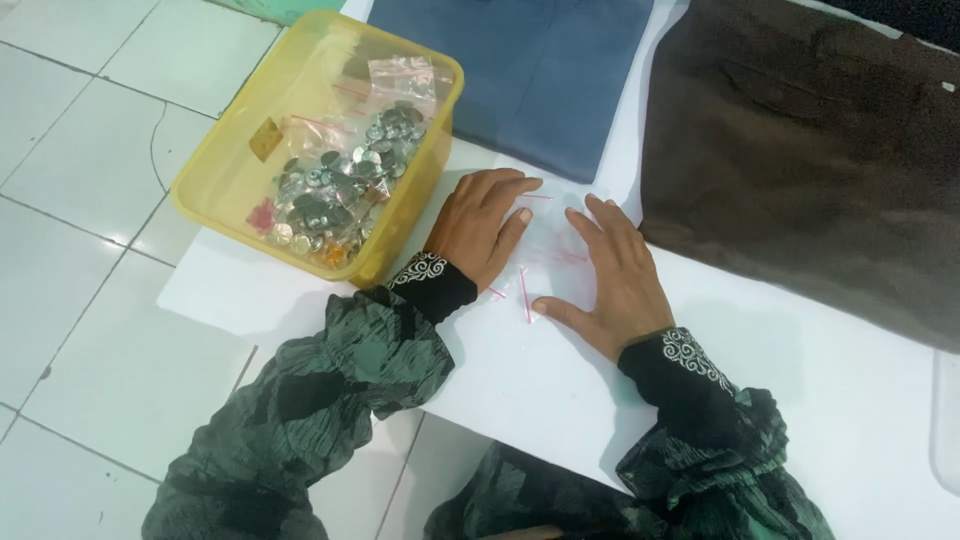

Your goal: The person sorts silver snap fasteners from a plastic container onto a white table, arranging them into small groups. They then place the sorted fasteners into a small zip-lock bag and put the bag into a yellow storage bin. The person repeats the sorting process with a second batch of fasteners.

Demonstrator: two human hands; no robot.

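Both hands, left hand (482, 228) and right hand (612, 276), press flat with fingers spread, gripping nothing, on clear bags (540, 250); yellow tub (215, 180) at ten o'clock

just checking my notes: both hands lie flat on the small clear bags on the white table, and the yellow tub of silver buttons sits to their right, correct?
Not quite: in the head view the yellow tub sits to the left of the left hand and right hand, not to their right. The rest stands.

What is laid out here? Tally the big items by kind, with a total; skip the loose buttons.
Yellow plastic tub: 1
Folded cloth: 2, one blue, one dark brown
Small clear zip bags under the hands: several, count unclear
Total, bags left out: 3
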